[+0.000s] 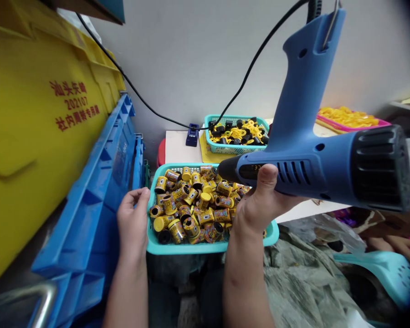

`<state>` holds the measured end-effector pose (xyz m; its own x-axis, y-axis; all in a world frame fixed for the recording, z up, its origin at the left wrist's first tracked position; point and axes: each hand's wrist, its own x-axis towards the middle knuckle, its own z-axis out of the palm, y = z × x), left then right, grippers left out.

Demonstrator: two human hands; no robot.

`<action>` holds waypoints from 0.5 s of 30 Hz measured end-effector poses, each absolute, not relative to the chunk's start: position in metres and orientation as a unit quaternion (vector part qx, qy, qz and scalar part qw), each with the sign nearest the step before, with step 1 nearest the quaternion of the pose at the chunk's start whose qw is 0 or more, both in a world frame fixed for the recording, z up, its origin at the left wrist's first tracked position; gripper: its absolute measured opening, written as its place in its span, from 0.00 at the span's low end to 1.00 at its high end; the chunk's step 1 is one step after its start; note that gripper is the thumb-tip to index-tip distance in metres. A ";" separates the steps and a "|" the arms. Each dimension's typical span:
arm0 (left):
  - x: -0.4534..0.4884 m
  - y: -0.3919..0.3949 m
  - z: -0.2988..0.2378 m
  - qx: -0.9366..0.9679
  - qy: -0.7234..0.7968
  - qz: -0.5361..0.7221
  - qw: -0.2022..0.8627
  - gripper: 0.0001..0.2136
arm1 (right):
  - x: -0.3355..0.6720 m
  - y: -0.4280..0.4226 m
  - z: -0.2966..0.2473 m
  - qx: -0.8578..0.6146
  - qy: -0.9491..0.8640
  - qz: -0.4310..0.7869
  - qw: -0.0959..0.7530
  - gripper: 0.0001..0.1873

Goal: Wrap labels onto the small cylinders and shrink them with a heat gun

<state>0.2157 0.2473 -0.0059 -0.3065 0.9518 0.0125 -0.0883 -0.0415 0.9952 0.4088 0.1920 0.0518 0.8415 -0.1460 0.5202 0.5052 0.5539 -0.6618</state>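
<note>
My right hand (256, 200) is shut around the grip end of a blue hot-air gun (314, 155), with my thumb on its barrel. The gun's black nozzle points left, above a teal plastic basket (184, 248) heaped with yellow-and-black metal cylinders (191, 205). The cylinders look like small canisters, some lying open end up. My left hand (133, 223) hangs by the basket's left rim with its fingers loosely curled. I see nothing in that hand, and it does not clearly touch the cylinders.
A yellow crate with red characters (44, 123) and a blue crate (89, 218) stand along the left. Behind lie a second teal basket of yellow and black parts (222, 148) and a pink tray of yellow parts (351, 127). A black cable (140, 98) runs along the wall.
</note>
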 end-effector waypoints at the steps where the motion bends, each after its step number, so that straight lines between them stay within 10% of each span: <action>1: 0.216 0.248 -0.006 0.400 0.540 0.602 0.432 0.14 | 0.408 0.193 0.052 -0.432 -0.203 -0.190 0.858 0.55; 15: 0.217 0.244 -0.004 0.408 0.533 0.601 0.435 0.13 | 0.394 0.193 0.060 -0.431 -0.227 -0.201 0.850 0.49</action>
<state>0.2174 0.2438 -0.0044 -0.2889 0.9570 0.0276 -0.0869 -0.0550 0.9947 0.3937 0.1931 0.0599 0.8157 -0.1456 0.5599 0.5378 0.5473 -0.6413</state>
